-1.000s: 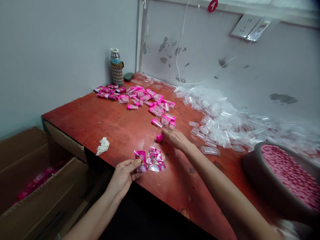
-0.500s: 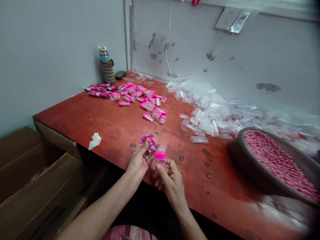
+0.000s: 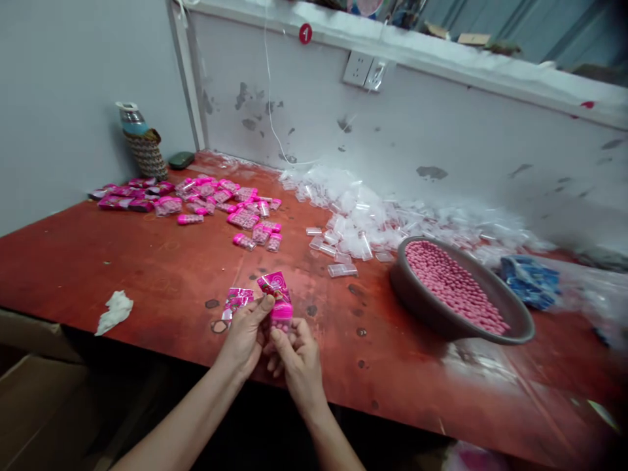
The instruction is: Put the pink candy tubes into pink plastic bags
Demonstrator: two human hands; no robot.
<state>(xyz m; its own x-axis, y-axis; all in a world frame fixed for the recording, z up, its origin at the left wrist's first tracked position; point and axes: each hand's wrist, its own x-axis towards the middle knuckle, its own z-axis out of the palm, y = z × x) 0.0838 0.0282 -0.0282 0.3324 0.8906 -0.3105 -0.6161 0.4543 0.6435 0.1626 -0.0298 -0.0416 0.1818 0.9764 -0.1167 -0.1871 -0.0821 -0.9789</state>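
Note:
My left hand (image 3: 248, 330) is closed, pinching a printed pink wrapper sleeve (image 3: 275, 286) by its left side. My right hand (image 3: 298, 360) grips a small clear candy box (image 3: 281, 316) with a bright pink cap and pink balls inside. The capped end of the box meets the lower edge of the wrapper; whether it has slid inside, I cannot tell. More flat pink wrappers (image 3: 237, 301) lie on the table just beyond my left hand. Farther back rests a group of filled pink-capped boxes (image 3: 244, 218), with several wrapped ones (image 3: 130, 196) to their left.
A heap of clear plastic boxes (image 3: 360, 222) spreads along the wall. On the right of the red table (image 3: 167, 268) stands a brown basin (image 3: 417, 307) of pink balls. A flask in a knitted cover (image 3: 144, 150) stands back left; crumpled white tissue (image 3: 115, 311) lies near the front edge.
The wrapper and the box's capped end have come together between my hands. The view has turned to the right, showing more of the basin and a blue packet. Wrappers on the table now show.

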